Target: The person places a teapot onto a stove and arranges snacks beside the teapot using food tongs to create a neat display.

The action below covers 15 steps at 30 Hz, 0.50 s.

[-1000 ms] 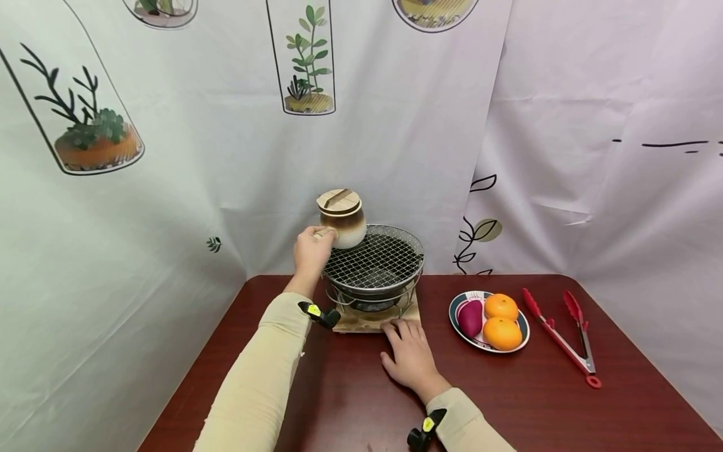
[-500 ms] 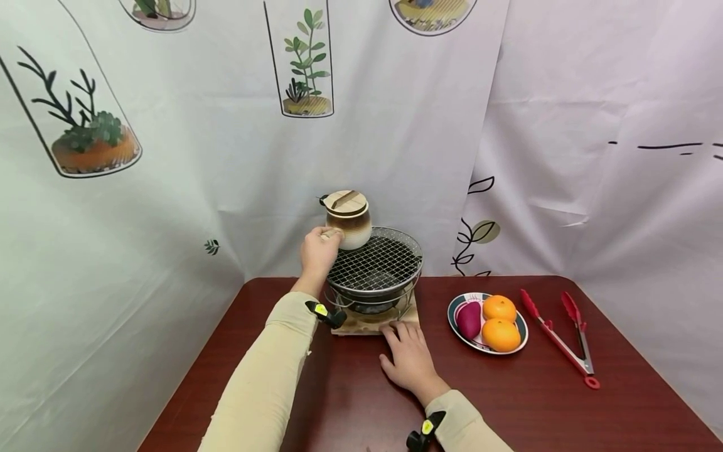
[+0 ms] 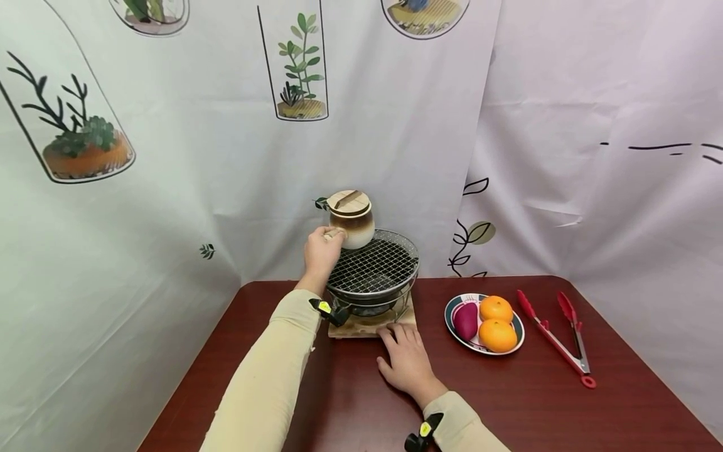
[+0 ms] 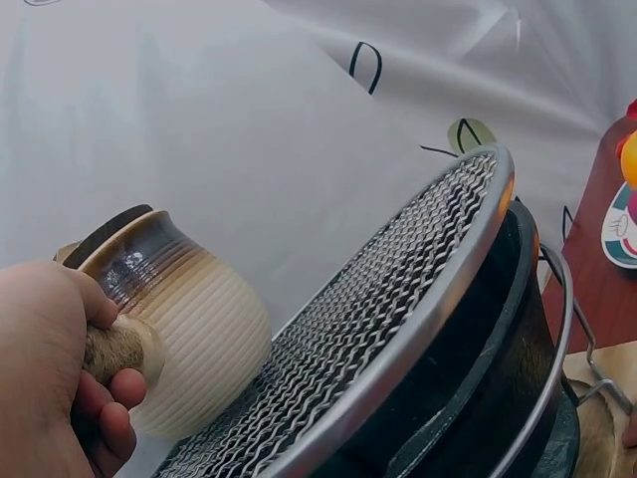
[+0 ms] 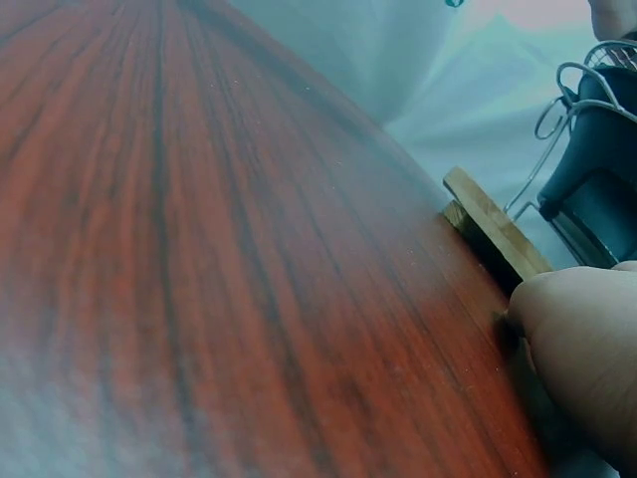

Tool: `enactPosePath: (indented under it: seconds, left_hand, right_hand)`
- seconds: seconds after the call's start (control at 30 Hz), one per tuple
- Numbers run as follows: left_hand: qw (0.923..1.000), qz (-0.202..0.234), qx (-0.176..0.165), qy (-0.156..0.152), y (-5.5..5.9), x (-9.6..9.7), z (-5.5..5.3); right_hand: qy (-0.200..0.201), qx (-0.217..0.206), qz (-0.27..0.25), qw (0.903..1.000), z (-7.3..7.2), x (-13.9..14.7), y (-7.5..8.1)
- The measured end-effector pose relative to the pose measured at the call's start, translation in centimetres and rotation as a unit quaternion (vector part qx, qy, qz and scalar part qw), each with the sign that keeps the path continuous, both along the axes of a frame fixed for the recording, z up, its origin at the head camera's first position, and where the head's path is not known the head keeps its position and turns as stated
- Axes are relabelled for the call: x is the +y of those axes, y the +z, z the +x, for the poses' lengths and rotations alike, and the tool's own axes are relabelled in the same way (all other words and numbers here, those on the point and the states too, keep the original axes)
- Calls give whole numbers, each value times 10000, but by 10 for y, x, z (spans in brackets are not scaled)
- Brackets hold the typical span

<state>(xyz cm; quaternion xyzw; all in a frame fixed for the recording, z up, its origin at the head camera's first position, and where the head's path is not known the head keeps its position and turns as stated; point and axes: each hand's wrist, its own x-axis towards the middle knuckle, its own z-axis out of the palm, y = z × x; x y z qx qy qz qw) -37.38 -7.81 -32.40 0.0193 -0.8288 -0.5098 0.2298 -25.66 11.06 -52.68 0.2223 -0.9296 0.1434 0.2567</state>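
The pot (image 3: pixel 358 233) is at the far left of the grill (image 3: pixel 375 270), over the edge of its mesh, close to upright; whether it bears its weight there I cannot tell. Its lid (image 3: pixel 349 202) is on, which a level carry would help keep in place. The left hand (image 3: pixel 323 254) has its fingers curled tightly round the stubby handle (image 4: pixel 114 354), thumb on one side, probably because that stub gives a grip off the round body and on the side facing the person. Beneath the grill, a wire stand (image 3: pixel 402 307) lifts the bowl off a wooden board (image 3: pixel 353 328), likely to spare the table (image 3: pixel 350 402). In front of the grill, the right hand (image 3: pixel 408 358) lies with fingers loosely spread, holding nothing, fingertips on the board's near edge, perhaps to steady it. To the grill's right, a plate (image 3: pixel 450 317) keeps two oranges (image 3: pixel 497 335) and a purple oblong piece (image 3: pixel 465 321) together, seemingly so they cannot roll. Further right of the grill lie red tongs (image 3: pixel 559 345), arms spread, their ring end towards the person
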Motion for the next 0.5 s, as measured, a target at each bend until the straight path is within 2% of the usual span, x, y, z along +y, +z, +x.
enactPosePath:
  seconds: [0.27, 0.5]
  left_hand:
    - [9999, -92, 49, -9, -5, 4, -3]
    - [9998, 12, 152, -150, -8, 7, -4]
  right_hand:
    - [-15, 41, 0, 10000, 0, 0, -1]
    - [-24, 82, 13, 10000, 0, -1, -1]
